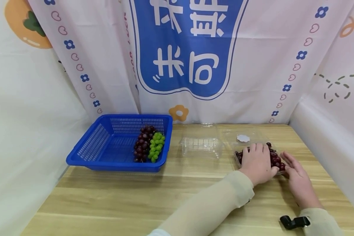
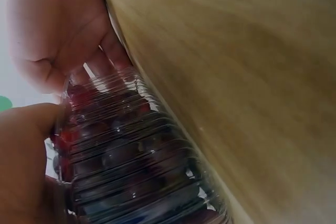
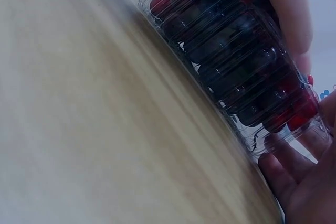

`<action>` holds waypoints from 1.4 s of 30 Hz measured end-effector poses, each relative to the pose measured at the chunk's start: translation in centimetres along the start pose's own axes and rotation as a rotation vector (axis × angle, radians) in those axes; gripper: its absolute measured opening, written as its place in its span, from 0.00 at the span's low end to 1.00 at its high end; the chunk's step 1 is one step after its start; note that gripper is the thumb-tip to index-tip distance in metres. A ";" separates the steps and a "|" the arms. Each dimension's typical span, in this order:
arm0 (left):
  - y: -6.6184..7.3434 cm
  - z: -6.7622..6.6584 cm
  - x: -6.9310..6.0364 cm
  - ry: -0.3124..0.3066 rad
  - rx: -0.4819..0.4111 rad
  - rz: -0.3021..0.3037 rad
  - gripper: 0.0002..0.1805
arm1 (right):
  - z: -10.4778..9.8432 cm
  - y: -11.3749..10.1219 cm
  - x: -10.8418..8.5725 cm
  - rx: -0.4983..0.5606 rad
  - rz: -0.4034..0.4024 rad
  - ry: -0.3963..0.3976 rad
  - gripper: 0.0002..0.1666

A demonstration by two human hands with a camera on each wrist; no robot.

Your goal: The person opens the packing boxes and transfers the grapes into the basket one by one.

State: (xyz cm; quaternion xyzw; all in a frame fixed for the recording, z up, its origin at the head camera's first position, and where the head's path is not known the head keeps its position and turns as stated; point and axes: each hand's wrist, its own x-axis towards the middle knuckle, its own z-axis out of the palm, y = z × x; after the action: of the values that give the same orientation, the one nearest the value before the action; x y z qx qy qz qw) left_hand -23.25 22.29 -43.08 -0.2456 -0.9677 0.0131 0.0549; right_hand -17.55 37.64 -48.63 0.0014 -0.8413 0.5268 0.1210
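Observation:
Dark red grapes [image 1: 275, 160] fill a clear ribbed plastic box [image 2: 131, 166] on the table at the right. My left hand [image 1: 256, 164] lies over the top of the grapes with its fingers extended, covering many of them. Its thumb [image 3: 294, 14] comes down along the near side of the box in the right wrist view. At the right end of the box, my right hand [image 1: 299, 178] touches the plastic with its fingers [image 3: 281, 169] loosely bent. The box's clear lid [image 1: 227, 135] is folded back behind it and bears a white label [image 1: 243, 138].
A blue basket [image 1: 85, 164] stands at the left, holding a bunch of dark red grapes [image 1: 141, 144] and a bunch of green grapes [image 1: 156, 147]. Between basket and hands sits another clear box [image 1: 201, 147], its lid raised. Printed cloth [image 1: 253, 65] borders the wooden table [image 1: 121, 203].

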 end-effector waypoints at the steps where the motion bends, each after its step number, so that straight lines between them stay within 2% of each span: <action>1: 0.0 0.1 0.0 0.005 -0.006 -0.004 0.43 | 0.0 0.0 0.0 0.001 0.001 0.001 0.31; 7: -0.3 0.2 0.1 0.037 -0.055 0.007 0.32 | 0.1 -0.1 -0.1 -0.001 0.008 0.006 0.31; 15: -0.3 0.7 0.2 0.056 -0.042 0.004 0.36 | 0.0 0.0 -0.3 -0.017 -0.002 -0.006 0.31; 18: -0.4 0.5 0.4 0.014 -0.055 -0.001 0.38 | -0.1 0.1 -0.3 -0.028 -0.012 -0.004 0.31; 21: -0.5 0.0 0.7 -0.071 -0.086 -0.009 0.39 | -0.1 0.2 -0.2 -0.031 -0.031 -0.003 0.31; 26: -0.4 -0.9 1.2 -0.195 -0.126 0.006 0.34 | 0.0 0.3 -0.2 -0.022 -0.045 -0.006 0.31; 32: -0.8 -2.2 1.4 -0.271 -0.097 0.054 0.34 | 0.0 -0.2 -0.1 -0.004 -0.053 -0.018 0.31; 37: -0.5 -2.8 1.6 -0.281 -0.044 0.057 0.36 | -0.1 -0.5 -0.1 -0.041 -0.071 -0.017 0.30; 42: 0.1 -0.9 2.2 -0.218 -0.040 0.049 0.37 | -0.1 -0.2 -0.6 -0.047 -0.033 -0.027 0.30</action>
State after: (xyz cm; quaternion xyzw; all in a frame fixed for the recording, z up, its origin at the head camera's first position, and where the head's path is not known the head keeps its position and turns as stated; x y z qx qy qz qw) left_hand -25.04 23.39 -41.97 -0.2673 -0.9617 0.0219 -0.0560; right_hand -16.95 37.60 -48.54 0.0193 -0.8548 0.5050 0.1184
